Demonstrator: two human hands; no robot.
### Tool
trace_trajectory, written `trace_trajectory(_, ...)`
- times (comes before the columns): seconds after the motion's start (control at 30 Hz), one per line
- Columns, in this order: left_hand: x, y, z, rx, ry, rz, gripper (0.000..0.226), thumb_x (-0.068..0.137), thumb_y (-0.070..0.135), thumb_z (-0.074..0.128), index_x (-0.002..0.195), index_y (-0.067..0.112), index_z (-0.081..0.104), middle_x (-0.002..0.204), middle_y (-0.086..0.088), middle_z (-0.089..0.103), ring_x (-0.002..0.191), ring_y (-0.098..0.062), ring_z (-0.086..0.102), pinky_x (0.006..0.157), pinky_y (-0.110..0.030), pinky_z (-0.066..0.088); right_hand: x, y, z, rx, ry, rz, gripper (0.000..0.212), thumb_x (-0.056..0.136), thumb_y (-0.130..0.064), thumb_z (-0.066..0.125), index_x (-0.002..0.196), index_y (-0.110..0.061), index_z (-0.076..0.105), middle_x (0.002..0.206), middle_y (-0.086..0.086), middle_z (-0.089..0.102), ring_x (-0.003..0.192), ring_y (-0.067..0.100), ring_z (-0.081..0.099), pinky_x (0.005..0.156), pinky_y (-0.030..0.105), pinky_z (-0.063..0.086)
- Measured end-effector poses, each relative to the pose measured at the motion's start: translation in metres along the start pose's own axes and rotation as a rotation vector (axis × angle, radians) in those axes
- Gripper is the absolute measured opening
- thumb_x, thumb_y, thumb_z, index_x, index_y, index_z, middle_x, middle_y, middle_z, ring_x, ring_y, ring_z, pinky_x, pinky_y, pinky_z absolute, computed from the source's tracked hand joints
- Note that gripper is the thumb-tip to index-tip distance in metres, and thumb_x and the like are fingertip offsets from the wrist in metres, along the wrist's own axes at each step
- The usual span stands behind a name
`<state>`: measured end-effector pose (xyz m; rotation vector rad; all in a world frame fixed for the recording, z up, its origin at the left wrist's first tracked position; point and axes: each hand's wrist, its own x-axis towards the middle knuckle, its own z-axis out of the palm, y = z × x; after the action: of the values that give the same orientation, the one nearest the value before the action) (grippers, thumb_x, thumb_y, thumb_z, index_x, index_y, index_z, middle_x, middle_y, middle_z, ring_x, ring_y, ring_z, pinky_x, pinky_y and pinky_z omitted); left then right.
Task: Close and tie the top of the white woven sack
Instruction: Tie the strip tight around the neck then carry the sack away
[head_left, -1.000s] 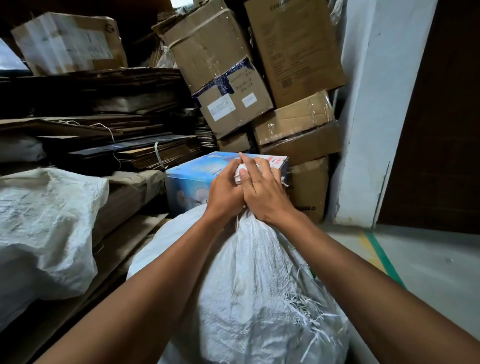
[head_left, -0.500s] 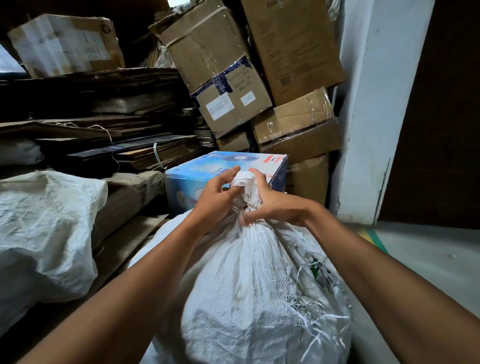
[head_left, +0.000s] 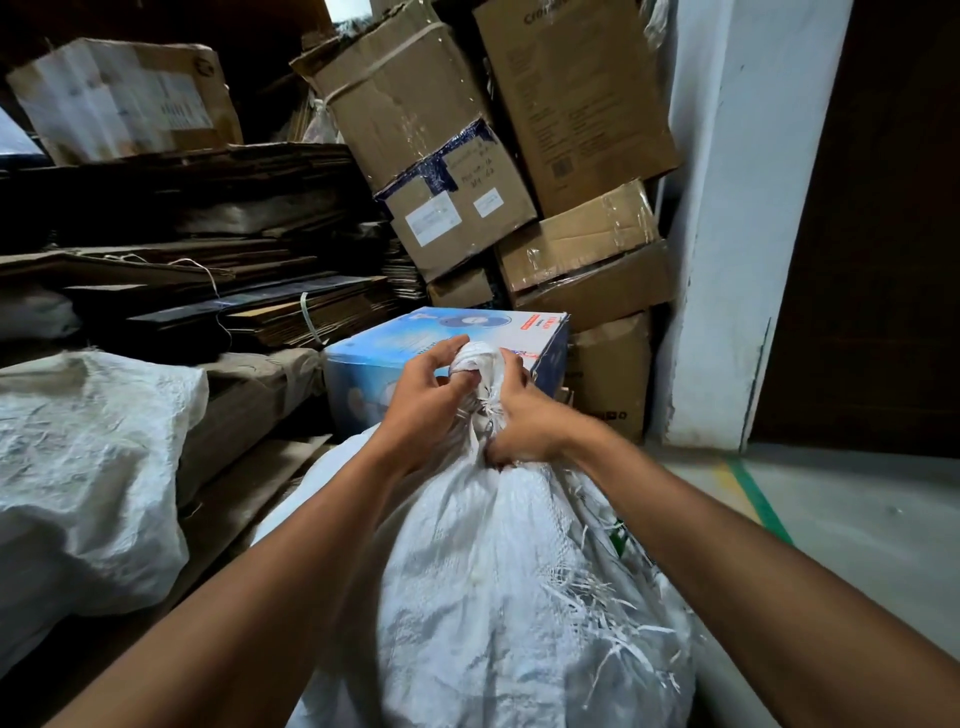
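Head view: tying off sack (head_left: 498, 587) neck, near centre.
Left hand (head_left: 423, 397) pinching twisted neck (head_left: 480, 364); right hand (head_left: 524, 423) clamped round its base. Mid-tie, probably; next needs end looped through, pulled tight.

sack (head_left: 498, 597): white woven, full, upright, bottom centre of view
top (head_left: 480, 366): gathered into a twisted bunch, sticking up, gripped between both hands
fabric: creased, frayed strands loose on right side
knot: cannot tell
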<state>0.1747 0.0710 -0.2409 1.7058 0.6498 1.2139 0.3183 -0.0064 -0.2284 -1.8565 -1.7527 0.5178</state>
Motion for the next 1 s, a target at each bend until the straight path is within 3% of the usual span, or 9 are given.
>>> trace_trajectory(0.17, 0.0, -0.006, -0.006, 0.048, -0.017, 0.03, 0.052, 0.098, 0.013, 0.069, 0.149, 0.015, 0.06, 0.148, -0.001, 0.064, 0.12, -0.013, 0.071, 0.098, -0.027, 0.06, 0.007, 0.009, 0.026, 0.008, 0.213, -0.089, 0.108, 0.086, -0.007, 0.071, 0.163, -0.021, -0.003, 0.165, 0.024, 0.03, 0.145, 0.042, 0.043, 0.114, 0.042, 0.044)
trace_trajectory(0.3, -0.001, -0.006, -0.019, -0.024, -0.126, -0.065, 0.066, 0.089, 0.004, 0.058, 0.151, 0.027, 0.059, 0.131, -0.005, 0.073, 0.084, -0.009, 0.071, 0.063, -0.017, 0.054, 0.008, 0.016, 0.026, 0.044, 0.256, -0.155, 0.1, 0.086, -0.012, 0.075, 0.158, -0.026, 0.007, 0.162, 0.018, 0.038, 0.143, 0.038, 0.046, 0.111, 0.046, 0.047)
trace_trajectory(0.37, -0.001, -0.009, -0.032, 0.036, -0.279, -0.11, 0.086, 0.082, 0.005, 0.058, 0.159, 0.04, 0.045, 0.117, -0.009, 0.073, 0.077, -0.016, 0.064, 0.062, -0.023, 0.053, 0.008, 0.018, 0.024, 0.057, 0.239, -0.161, 0.099, 0.089, -0.016, 0.078, 0.157, -0.032, 0.008, 0.162, 0.014, 0.038, 0.144, 0.034, 0.044, 0.113, 0.05, 0.047)
trace_trajectory(0.5, -0.004, -0.011, -0.052, 0.452, -0.555, -0.041, 0.114, 0.092, 0.006, 0.073, 0.166, 0.053, 0.001, 0.159, 0.018, 0.043, 0.131, -0.011, 0.058, 0.115, -0.032, 0.049, 0.007, 0.02, 0.022, 0.045, 0.234, -0.193, 0.092, 0.089, -0.022, 0.079, 0.155, -0.03, 0.015, 0.161, 0.009, 0.041, 0.144, 0.029, 0.044, 0.114, 0.049, 0.045)
trace_trajectory(0.6, -0.005, -0.018, -0.056, 0.608, -0.525, 0.035, 0.118, 0.091, 0.015, 0.076, 0.166, 0.05, -0.009, 0.147, -0.008, 0.063, 0.126, -0.018, 0.064, 0.116, -0.042, 0.05, 0.008, 0.022, 0.021, 0.054, 0.222, -0.195, 0.092, 0.089, -0.021, 0.079, 0.157, -0.028, 0.018, 0.16, 0.007, 0.04, 0.144, 0.027, 0.043, 0.114, 0.047, 0.044)
trace_trajectory(0.77, -0.005, -0.035, -0.053, 0.736, -0.348, 0.143, 0.097, 0.098, 0.012, 0.073, 0.171, 0.034, 0.012, 0.117, -0.011, 0.072, 0.11, -0.028, 0.068, 0.106, -0.038, 0.052, 0.007, 0.024, 0.019, 0.112, 0.228, -0.159, 0.096, 0.093, -0.027, 0.078, 0.162, -0.03, 0.012, 0.166, 0.006, 0.033, 0.148, 0.025, 0.037, 0.12, 0.047, 0.039)
trace_trajectory(0.87, -0.01, -0.037, -0.046, 0.695, -0.268, 0.29, 0.07, 0.097, 0.008, 0.071, 0.16, 0.026, 0.047, 0.12, 0.011, 0.072, 0.108, 0.011, 0.062, 0.094, -0.008, 0.043, 0.009, 0.026, 0.019, 0.139, 0.246, -0.145, 0.098, 0.092, -0.025, 0.078, 0.163, -0.029, 0.011, 0.168, 0.004, 0.03, 0.152, 0.025, 0.033, 0.123, 0.044, 0.035)
trace_trajectory(0.93, -0.013, -0.041, -0.043, 0.649, -0.185, 0.35, 0.055, 0.094, 0.006, 0.071, 0.145, 0.026, 0.064, 0.105, 0.018, 0.074, 0.096, 0.015, 0.064, 0.089, -0.014, 0.048, 0.011, 0.028, 0.02, 0.149, 0.257, -0.145, 0.097, 0.091, -0.022, 0.078, 0.163, -0.029, 0.012, 0.167, 0.004, 0.031, 0.152, 0.025, 0.033, 0.123, 0.044, 0.035)
trace_trajectory(1.0, -0.014, -0.046, -0.04, 0.642, -0.118, 0.362, 0.046, 0.093, 0.009, 0.074, 0.135, 0.026, 0.069, 0.099, 0.011, 0.077, 0.095, -0.006, 0.072, 0.087, -0.031, 0.054, 0.013, 0.03, 0.021, 0.161, 0.256, -0.149, 0.097, 0.092, -0.021, 0.077, 0.163, -0.03, 0.012, 0.167, 0.003, 0.032, 0.151, 0.024, 0.034, 0.123, 0.044, 0.034)
